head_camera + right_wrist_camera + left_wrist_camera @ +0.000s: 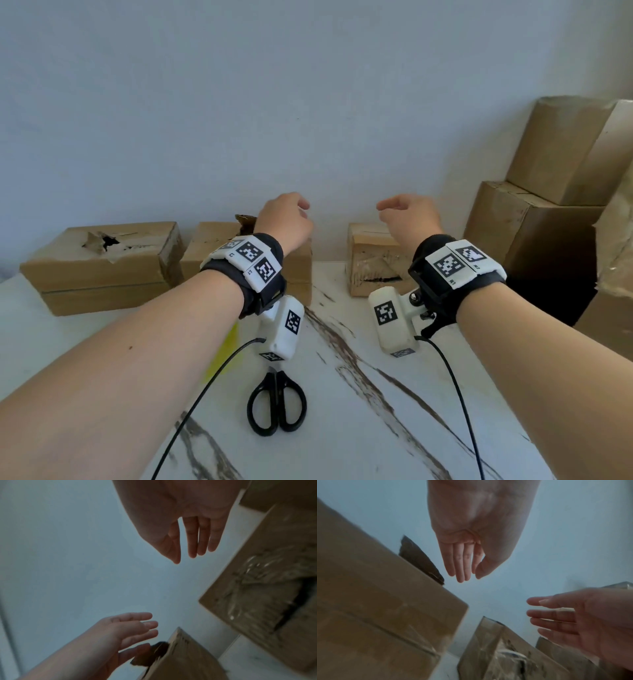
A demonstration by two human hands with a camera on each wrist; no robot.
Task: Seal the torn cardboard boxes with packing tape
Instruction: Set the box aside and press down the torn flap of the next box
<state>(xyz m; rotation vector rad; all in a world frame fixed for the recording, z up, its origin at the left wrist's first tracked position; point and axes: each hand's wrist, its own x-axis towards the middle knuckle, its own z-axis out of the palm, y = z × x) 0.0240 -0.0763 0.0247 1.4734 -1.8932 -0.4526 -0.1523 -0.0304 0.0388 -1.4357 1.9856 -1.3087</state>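
On the marble table (394, 428), nearest the person, black scissors (276, 404) lie shut, handles toward the viewer. Above and beyond them both arms reach forward: the left hand (286, 219) and right hand (409, 217) hang in the air, palms facing each other, fingers relaxed and nearly straight, holding nothing. Farther back, against the wall (274, 102), three small cardboard boxes stand in a row: a left box (102, 267) with a torn hole on top, a middle box (205, 246) partly hidden behind the left wrist, and a right box (373, 263) ripped on its front. Bigger boxes (555, 205) are stacked at the far right.
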